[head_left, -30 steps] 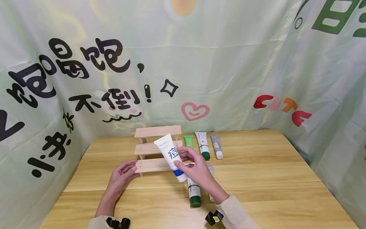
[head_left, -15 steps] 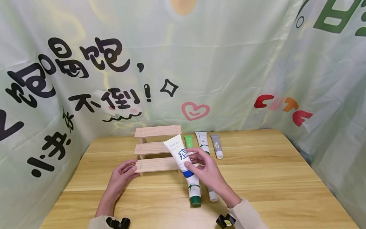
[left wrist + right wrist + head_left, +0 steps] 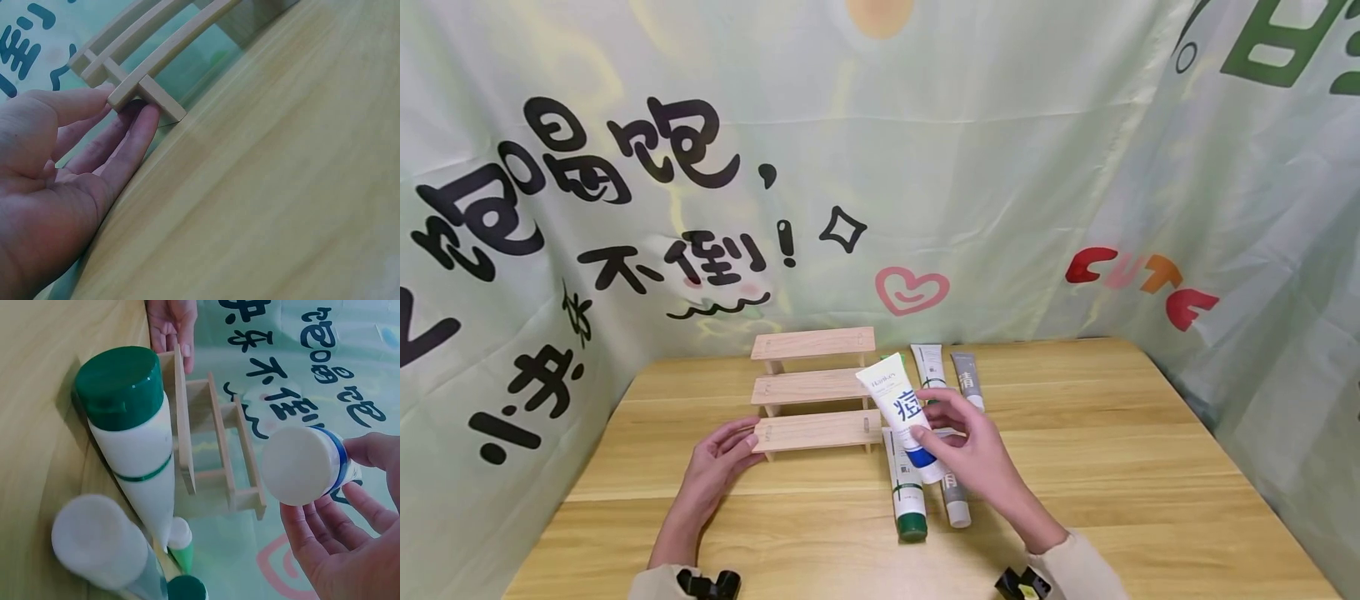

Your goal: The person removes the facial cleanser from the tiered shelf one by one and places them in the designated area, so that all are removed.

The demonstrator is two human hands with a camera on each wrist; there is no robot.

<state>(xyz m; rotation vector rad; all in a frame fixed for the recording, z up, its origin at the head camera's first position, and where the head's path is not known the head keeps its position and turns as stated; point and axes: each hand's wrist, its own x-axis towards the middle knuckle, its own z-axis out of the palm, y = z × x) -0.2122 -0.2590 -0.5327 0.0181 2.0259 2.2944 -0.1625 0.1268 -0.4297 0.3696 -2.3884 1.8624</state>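
My right hand (image 3: 973, 442) holds a white squeeze tube (image 3: 898, 408) with a blue band between thumb and fingers, its cap end down and tilted toward me. It hovers over two tubes lying on the table: a white one with a green cap (image 3: 910, 492) and a grey one with a white cap (image 3: 955, 500). At the left end of the three-tier wooden display stand (image 3: 816, 431), my left hand (image 3: 722, 458) grips the lowest step. In the left wrist view, the thumb lies at the board's end (image 3: 134, 84) and the fingers reach below it, by the leg.
Behind the held tube, a white tube (image 3: 928, 362) and a grey tube (image 3: 967, 375) lie near the table's back edge. A small green tube (image 3: 181, 550) shows in the right wrist view. Printed fabric (image 3: 1000, 192) hangs behind the wooden table (image 3: 1112, 467).
My right hand has carried the blue-banded tube to the right, away from the front of the stand and over the lying tubes. My left hand has stayed at the stand.
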